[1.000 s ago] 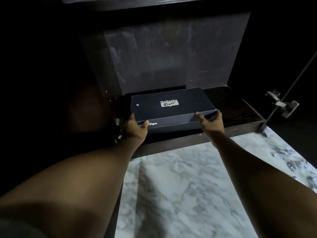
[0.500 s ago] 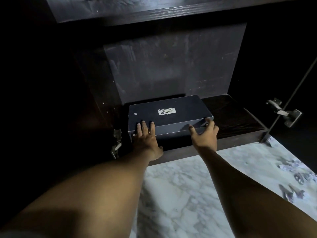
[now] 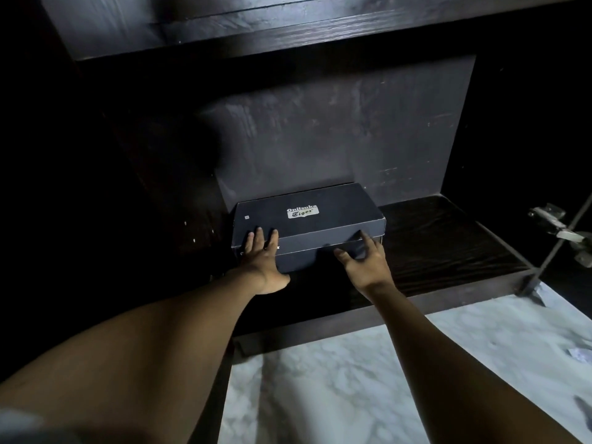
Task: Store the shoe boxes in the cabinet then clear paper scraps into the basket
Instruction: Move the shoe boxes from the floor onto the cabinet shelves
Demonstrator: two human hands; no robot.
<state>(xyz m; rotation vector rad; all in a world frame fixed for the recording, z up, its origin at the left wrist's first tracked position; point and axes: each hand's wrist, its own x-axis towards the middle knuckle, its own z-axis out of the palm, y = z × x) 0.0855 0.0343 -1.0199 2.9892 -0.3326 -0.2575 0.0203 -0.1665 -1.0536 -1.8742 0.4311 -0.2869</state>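
Left hand [image 3: 261, 262]: palm flat against the near face of the shoe box [image 3: 307, 219], fingers spread wide and reaching over the lid's front edge; nothing gripped.
Right hand [image 3: 363, 262]: fingers splayed wide at the box's near right corner, fingertips touching the lid edge; nothing gripped.
Shoe box: dark, 1 white logo label [image 3: 302, 212] on the lid; sits flat on the cabinet floor [image 3: 448, 238], directly beyond both hands, back end against the rear panel.
Cabinet: dark wood, open; bare floor to the right of the right hand.
Hinge [image 3: 559, 227]: metal, far right of the right hand.
Marble floor [image 3: 352, 395]: pale, beneath both forearms.
Paper scraps [image 3: 579, 355]: on the marble, well right of the right forearm.
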